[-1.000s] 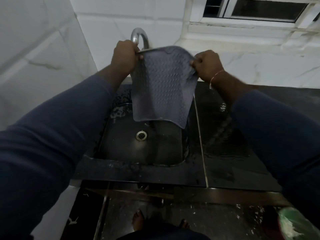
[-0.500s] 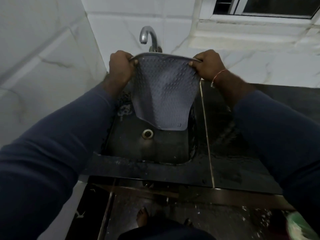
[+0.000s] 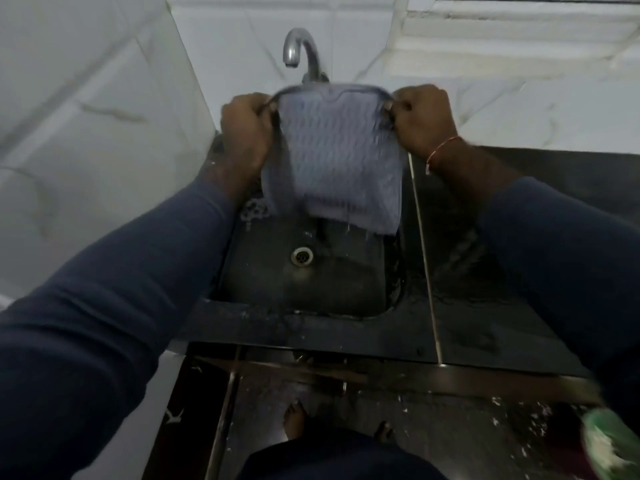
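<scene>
The fingers (image 3: 259,110) of the left hand (image 3: 246,133) are curled tightly round the upper left corner of a grey ribbed mat (image 3: 337,161). Those of the right hand (image 3: 425,121) are clenched in the same way on the upper right corner, so that the top edge is stretched between the two fists. The mat is held hanging upright just in front of the tap (image 3: 299,51), above the back of the sink (image 3: 349,289). Its lower edge is blurred, and drops of water can be seen falling from it into the basin, a little behind the drain (image 3: 302,256).

The step in hand is judged to be the shaking or draining of the rinsed mat. It is done best if both corners are gripped firmly, since a wet mat of this kind is likely to be slippery. The lower edge should be held over the basin and not over the dark counter (image 3: 485,306) to the right, which looks wet. Short downward flicks are to be preferred to wide swings, so that the tap is not struck and less water is thrown onto the tiled wall (image 3: 104,133) at the left. One lower corner may then be dipped so that the rest runs off in a single stream.
</scene>
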{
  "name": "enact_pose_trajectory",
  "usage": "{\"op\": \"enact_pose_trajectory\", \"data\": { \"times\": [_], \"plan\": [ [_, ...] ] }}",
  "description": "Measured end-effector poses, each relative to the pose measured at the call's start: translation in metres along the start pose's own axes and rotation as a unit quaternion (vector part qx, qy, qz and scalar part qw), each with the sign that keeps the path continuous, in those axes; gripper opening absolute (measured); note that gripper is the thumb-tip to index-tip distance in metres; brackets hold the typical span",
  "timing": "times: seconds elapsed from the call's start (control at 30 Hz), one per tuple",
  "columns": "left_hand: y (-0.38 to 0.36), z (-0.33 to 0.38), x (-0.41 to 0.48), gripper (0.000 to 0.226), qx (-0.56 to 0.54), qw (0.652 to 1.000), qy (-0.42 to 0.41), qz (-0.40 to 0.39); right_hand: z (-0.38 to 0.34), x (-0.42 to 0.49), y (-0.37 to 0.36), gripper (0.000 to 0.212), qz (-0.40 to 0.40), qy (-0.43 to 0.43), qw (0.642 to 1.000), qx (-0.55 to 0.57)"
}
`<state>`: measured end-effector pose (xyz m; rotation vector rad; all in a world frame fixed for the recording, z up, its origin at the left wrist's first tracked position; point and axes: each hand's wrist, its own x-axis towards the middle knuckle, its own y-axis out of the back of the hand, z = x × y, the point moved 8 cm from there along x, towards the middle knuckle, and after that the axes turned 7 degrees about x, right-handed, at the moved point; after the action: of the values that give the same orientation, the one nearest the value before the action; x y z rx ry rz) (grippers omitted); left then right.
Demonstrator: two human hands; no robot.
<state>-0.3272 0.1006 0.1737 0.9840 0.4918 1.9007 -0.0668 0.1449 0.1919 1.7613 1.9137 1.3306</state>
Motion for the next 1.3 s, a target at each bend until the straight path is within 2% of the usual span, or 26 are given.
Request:
{"op": "enact_pose_trajectory", "data": {
  "times": [0.13, 0.2, 0.23, 0.3, 0.37, 0.43, 0.5, 0.57, 0.63, 0.67, 0.73, 0.77, 0.87, 1.0, 1.13, 1.23, 1.3],
  "plan": [
    [0.001, 0.003, 0.007, 0.021, 0.004, 1.000, -0.019, 0.003, -0.003, 0.010, 0.003, 0.028, -0.014, 0.008, 1.000, -0.006],
    [-0.009, 0.005, 0.007, 0.018, 0.050, 0.996, -0.039, -0.066, -0.005, 0.007, -0.004, 0.025, -0.053, 0.014, 0.998, -0.037],
    [-0.009, 0.002, 0.008, 0.018, 0.041, 0.996, -0.040, -0.068, 0.001, 0.007, -0.002, 0.024, -0.039, 0.010, 0.999, -0.024],
    [0.001, 0.004, 0.009, 0.020, 0.038, 0.998, -0.035, -0.024, 0.000, 0.004, 0.002, 0.024, -0.028, 0.006, 0.999, -0.031],
    [-0.002, 0.003, 0.007, 0.020, 0.037, 0.998, -0.039, -0.025, 0.007, -0.005, -0.007, 0.023, -0.054, -0.006, 0.998, -0.027],
    [0.003, -0.003, 0.007, 0.020, -0.015, 1.000, 0.007, 0.007, 0.009, -0.008, -0.010, 0.021, -0.052, -0.013, 0.999, -0.002],
    [-0.001, -0.003, 0.008, 0.019, -0.021, 0.999, 0.027, 0.003, 0.005, -0.011, -0.017, 0.020, -0.071, -0.014, 0.997, -0.010],
    [0.004, -0.007, 0.011, 0.022, -0.048, 0.997, 0.048, 0.048, 0.009, -0.009, -0.015, 0.020, -0.058, -0.022, 0.998, 0.021],
    [0.002, 0.006, 0.012, 0.024, -0.015, 0.999, 0.009, 0.029, -0.002, -0.012, -0.025, 0.022, -0.122, -0.008, 0.992, -0.030],
    [-0.001, 0.005, 0.013, 0.023, -0.013, 1.000, 0.007, 0.016, 0.000, -0.013, -0.024, 0.026, -0.116, -0.008, 0.993, -0.021],
    [0.002, -0.005, 0.013, 0.020, -0.035, 0.998, 0.038, 0.046, 0.009, -0.009, -0.010, 0.031, -0.065, -0.028, 0.997, -0.006],
    [0.005, -0.007, 0.013, 0.019, -0.023, 0.998, 0.035, 0.054, 0.013, -0.010, -0.006, 0.029, -0.070, -0.048, 0.996, -0.010],
    [-0.013, -0.003, 0.013, 0.019, -0.010, 1.000, -0.001, -0.008, 0.038, -0.027, 0.001, 0.025, -0.118, -0.125, 0.985, 0.006],
    [-0.036, 0.044, 0.014, 0.022, 0.004, 0.996, -0.085, -0.039, 0.067, -0.063, 0.027, 0.033, -0.094, -0.200, 0.971, 0.096],
    [-0.066, 0.128, 0.036, 0.026, 0.039, 0.979, -0.176, -0.100, 0.100, -0.101, 0.077, 0.028, -0.059, -0.222, 0.962, 0.148],
    [-0.112, 0.217, 0.051, 0.031, 0.053, 0.959, -0.241, -0.140, 0.143, -0.118, 0.123, 0.019, 0.014, -0.262, 0.928, 0.263],
    [-0.157, 0.270, 0.043, 0.045, 0.035, 0.942, -0.286, -0.174, 0.186, -0.141, 0.145, 0.014, 0.059, -0.309, 0.901, 0.299]
  ]
}}
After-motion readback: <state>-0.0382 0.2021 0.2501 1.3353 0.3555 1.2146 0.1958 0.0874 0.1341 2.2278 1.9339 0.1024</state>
